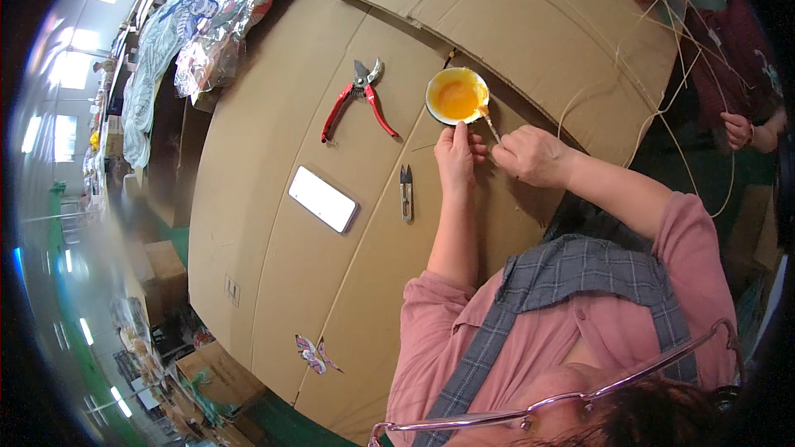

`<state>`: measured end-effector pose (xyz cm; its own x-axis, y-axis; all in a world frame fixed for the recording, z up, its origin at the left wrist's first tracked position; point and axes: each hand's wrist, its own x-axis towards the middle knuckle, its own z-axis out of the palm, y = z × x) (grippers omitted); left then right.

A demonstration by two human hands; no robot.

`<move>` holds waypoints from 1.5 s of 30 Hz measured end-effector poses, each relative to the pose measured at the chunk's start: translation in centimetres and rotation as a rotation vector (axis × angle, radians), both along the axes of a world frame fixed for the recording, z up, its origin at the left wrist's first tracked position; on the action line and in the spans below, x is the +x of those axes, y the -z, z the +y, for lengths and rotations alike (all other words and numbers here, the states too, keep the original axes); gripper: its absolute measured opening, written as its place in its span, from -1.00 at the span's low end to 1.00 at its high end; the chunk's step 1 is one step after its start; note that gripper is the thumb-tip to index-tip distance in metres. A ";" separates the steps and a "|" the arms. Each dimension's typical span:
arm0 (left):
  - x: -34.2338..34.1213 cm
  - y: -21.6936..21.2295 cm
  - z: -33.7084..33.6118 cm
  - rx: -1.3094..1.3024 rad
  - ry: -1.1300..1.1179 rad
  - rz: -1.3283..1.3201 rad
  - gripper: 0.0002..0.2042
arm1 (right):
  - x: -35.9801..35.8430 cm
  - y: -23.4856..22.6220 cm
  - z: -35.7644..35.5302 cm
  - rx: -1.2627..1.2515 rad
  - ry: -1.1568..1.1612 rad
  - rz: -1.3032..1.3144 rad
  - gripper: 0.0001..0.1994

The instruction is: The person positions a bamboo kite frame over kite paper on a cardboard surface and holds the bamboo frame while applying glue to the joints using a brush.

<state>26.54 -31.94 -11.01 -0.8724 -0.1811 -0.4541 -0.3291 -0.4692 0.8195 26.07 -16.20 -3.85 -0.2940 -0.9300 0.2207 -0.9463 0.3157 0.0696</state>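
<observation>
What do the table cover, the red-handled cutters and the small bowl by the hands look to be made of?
Table cover: corrugated cardboard, matte brown, with fold creases and raw edges. Red-handled cutters: grey metal jaws with a dull shine, handles probably red plastic or rubber coated. Small bowl: glossy white rim, maybe ceramic or plastic, holding a yellow-orange liquid. The right hand dips a thin brush in.

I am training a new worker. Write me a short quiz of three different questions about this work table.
1. True or false: the red-handled pruning shears lie closed.
2. What does the right hand dip into the small bowl of orange-yellow paste: A a brush, B a spoon, C a knife?
3. Fill in: the small thread snips lie between the white phone and the ___ hand.

Key: 1 false, the handles are spread; 2 A; 3 left.
</observation>
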 end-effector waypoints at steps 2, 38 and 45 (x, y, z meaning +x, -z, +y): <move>-0.2 -0.4 0.4 -0.019 -0.013 -0.007 -0.75 | -0.1 -0.3 0.4 -0.092 0.064 -0.124 -0.88; -0.3 -1.7 1.6 -0.256 -0.127 0.070 -0.73 | -6.9 -3.0 -1.9 -0.614 0.490 -1.173 -0.84; -0.2 -2.7 1.8 -0.283 -0.113 0.068 -0.73 | -7.7 -1.4 -2.2 -0.514 0.491 -1.066 -0.81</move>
